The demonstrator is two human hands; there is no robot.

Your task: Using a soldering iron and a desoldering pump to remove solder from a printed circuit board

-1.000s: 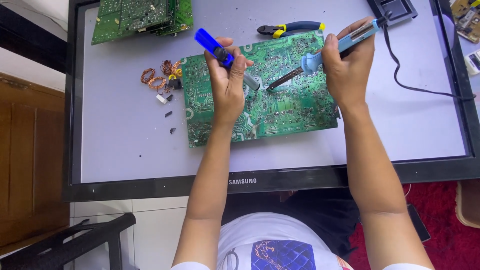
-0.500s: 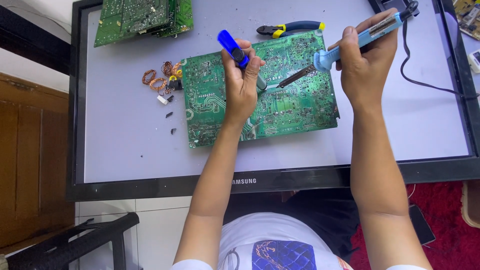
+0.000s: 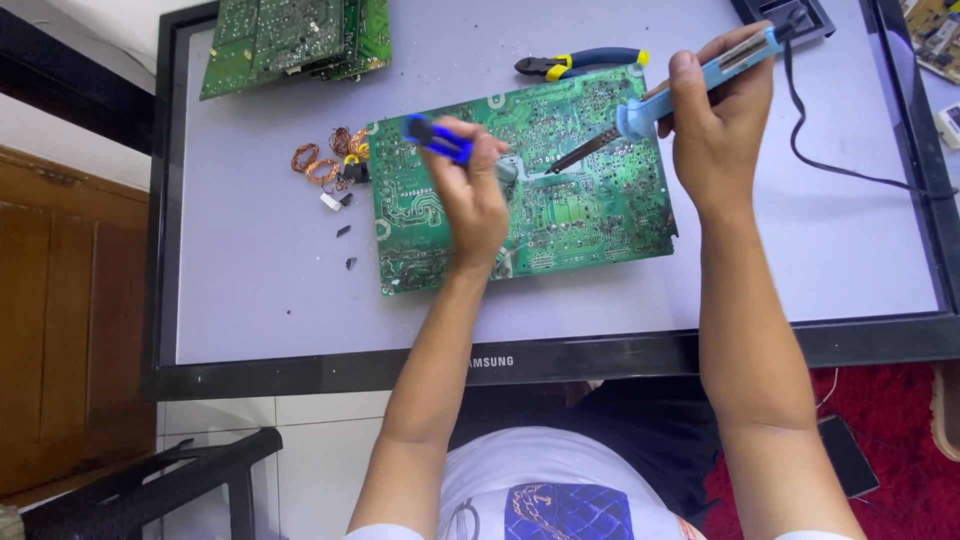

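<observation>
Soldering on a green circuit board [image 3: 590,200] laid flat on a TV screen [image 3: 240,270] used as a bench.

L hand [image 3: 472,200] clenched round a blue-handled tool [image 3: 437,138], blurred, over board centre; R hand [image 3: 715,120] grasps a light-blue soldering iron [image 3: 690,85], tip down on the board just right of L hand. No containers in view; loose bits sit straight on the screen. Vs 0.5 s ago: L hand dropped lower and left across the board, blue tool now nearer board's left half; R hand + iron approx same spot. Count: 1 board in work, 1 stack of spare boards [image 3: 290,40] top left, 1 pliers [image 3: 580,63] w/ yellow-blue grips above the board, approx 3 copper coils [image 3: 320,160] left of it, few small dark bits near.
</observation>
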